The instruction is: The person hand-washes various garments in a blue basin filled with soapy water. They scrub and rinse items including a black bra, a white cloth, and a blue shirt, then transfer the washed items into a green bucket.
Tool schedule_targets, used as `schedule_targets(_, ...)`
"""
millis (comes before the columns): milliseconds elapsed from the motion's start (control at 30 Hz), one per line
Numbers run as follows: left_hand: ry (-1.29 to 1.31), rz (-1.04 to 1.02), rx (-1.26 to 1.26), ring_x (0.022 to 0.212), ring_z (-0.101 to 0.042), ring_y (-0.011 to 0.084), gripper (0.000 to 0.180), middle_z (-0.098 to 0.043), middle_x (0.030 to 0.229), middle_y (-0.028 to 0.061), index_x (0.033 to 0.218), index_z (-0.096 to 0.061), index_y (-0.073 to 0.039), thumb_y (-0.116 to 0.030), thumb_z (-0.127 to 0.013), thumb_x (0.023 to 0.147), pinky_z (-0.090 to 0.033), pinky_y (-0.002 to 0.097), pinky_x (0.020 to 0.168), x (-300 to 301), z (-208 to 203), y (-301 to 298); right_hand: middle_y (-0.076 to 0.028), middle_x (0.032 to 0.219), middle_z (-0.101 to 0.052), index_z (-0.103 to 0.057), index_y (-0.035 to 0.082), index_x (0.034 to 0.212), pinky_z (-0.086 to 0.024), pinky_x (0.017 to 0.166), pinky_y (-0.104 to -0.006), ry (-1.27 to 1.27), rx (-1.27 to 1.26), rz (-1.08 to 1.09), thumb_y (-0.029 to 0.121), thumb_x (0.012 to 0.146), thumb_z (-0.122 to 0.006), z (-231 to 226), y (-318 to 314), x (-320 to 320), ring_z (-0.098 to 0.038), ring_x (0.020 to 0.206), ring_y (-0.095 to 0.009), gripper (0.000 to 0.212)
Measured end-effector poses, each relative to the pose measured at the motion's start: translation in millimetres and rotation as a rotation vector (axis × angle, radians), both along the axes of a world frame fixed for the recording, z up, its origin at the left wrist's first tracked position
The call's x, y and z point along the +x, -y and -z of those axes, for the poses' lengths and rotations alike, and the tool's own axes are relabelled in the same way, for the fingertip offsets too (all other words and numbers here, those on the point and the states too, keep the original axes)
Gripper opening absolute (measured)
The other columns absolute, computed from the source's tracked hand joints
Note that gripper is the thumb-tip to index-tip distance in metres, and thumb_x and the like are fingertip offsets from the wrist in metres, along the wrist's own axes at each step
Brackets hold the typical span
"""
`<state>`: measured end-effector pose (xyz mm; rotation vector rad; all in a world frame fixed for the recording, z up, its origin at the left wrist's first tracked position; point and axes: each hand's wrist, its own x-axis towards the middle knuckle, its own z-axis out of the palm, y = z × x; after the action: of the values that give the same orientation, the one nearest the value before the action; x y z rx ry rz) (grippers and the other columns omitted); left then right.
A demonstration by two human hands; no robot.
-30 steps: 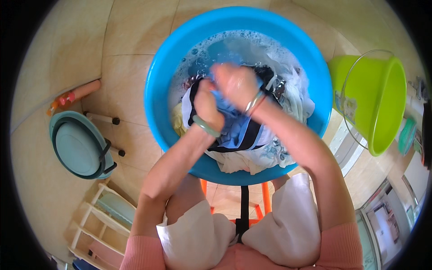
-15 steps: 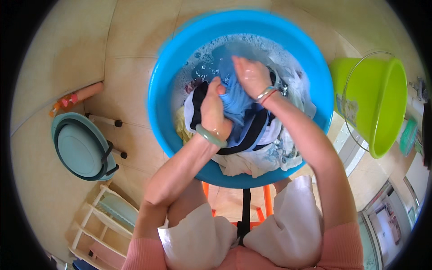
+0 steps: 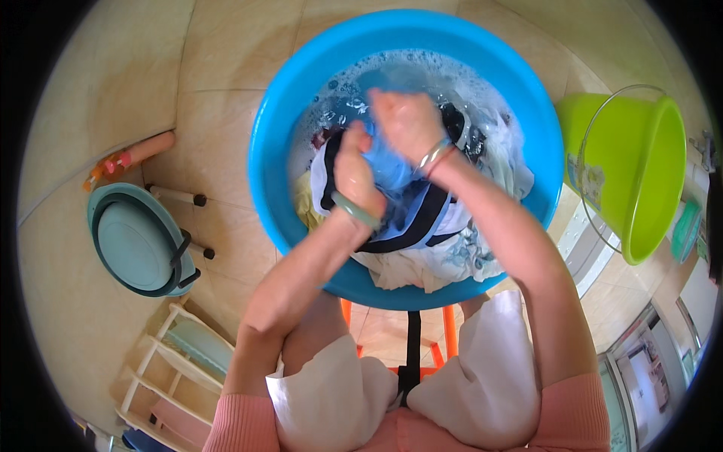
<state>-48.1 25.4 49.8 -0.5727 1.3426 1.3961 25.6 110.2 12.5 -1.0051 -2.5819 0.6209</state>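
A big round blue basin (image 3: 269, 113) holds foamy water (image 3: 343, 94) and a heap of wet laundry. My left hand (image 3: 355, 175) is closed on a light blue garment (image 3: 390, 167) with broad black and white bands. Just to its right, my right hand (image 3: 409, 128), a little blurred, bunches up the same cloth. Both hands are above the middle of the basin, close together. Pale white clothes (image 3: 422, 273) lie at the near side, and whitish wet fabric (image 3: 506, 151) spreads along the right wall. A bit of yellow cloth (image 3: 305, 203) shows at the left.
A lime green bucket (image 3: 651, 181) with a wire handle is at the right. Grey-green stacked basins (image 3: 135, 245) stand on the left, above a cream rack (image 3: 162, 377). An orange stool (image 3: 450, 331) shows below the basin. Beige tiles (image 3: 226, 128) cover the floor.
My right hand has shifted slightly left and nearer my left hand, bunching the light blue cloth tighter. My left hand stays nearly in place.
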Motion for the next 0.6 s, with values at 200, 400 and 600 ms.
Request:
schedule_targets(200, -0.072, 0.106, 0.035, 0.068, -0.041, 0.0082, 0.028, -0.044, 0.07, -0.0044, 0.071, -0.045, -0.016, -0.032, -0.057, 0.091, -0.034, 0.0244, 0.061, -7.2, 13.0, 3.5, -0.011, 0.072, -0.061, -0.058, 0.006, 0.086, -0.051, 0.049, -0.0388, -0.1, 0.008, 0.039, 0.022, 0.08, -0.063, -30.2, 21.8, -6.5, -0.063, 0.058, -0.03, 0.017)
schedule_targets(400, 0.199, 0.124, 0.603, 0.101, -0.06, 0.0185, 0.024, -0.062, 0.107, 0.002, 0.117, -0.056, -0.012, -0.024, -0.05, 0.097, -0.05, 0.0342, 0.084, -32.2, 27.5, 38.3, -0.01, 0.075, -0.061, -0.061, 0.01, 0.087, -0.051, 0.05, -0.0391, -0.169, -0.055, -0.097, 0.018, 0.083, -0.058, -45.2, 44.0, -19.0, -0.062, 0.057, -0.028, 0.009)
schedule_targets(600, -0.258, 0.422, 0.263, 0.081, -0.049, 0.0115, 0.035, -0.056, 0.083, 0.0016, 0.083, -0.061, -0.005, -0.033, -0.049, 0.1, -0.039, 0.024, 0.079, -40.1, -63.5, 3.8, -0.019, 0.064, -0.056, -0.053, 0.005, 0.077, -0.043, 0.049, -0.0403, -0.346, -0.204, 0.353, 0.02, 0.094, -0.061, -54.4, -27.6, 66.2, -0.056, 0.055, -0.037, 0.024)
